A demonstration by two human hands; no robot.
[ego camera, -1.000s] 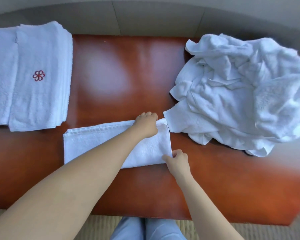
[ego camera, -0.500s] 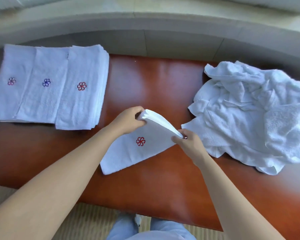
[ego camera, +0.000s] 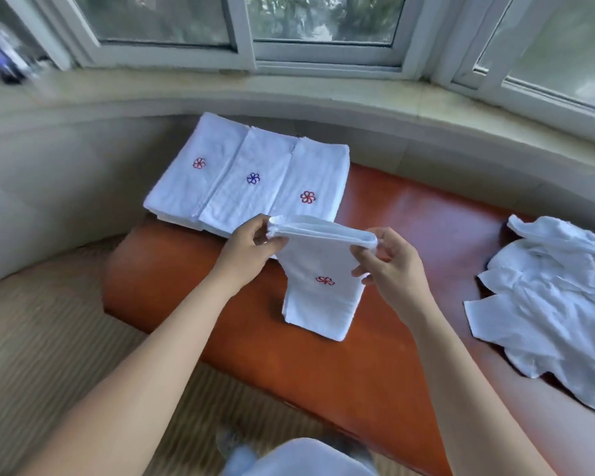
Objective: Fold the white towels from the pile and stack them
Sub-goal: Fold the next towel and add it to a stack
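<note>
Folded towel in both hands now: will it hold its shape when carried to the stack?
Probably not rigidly: the folded towel sags between left hand and right hand, so it's floppy. Layers at the pinched edge may slip apart. Likely light.

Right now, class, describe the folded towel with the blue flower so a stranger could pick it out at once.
Find the red-brown table under the window. At its far left end three folded towel stacks lie side by side; take the middle stack. Its top towel has a blue flower, while the stacks on either side show red ones.
</note>
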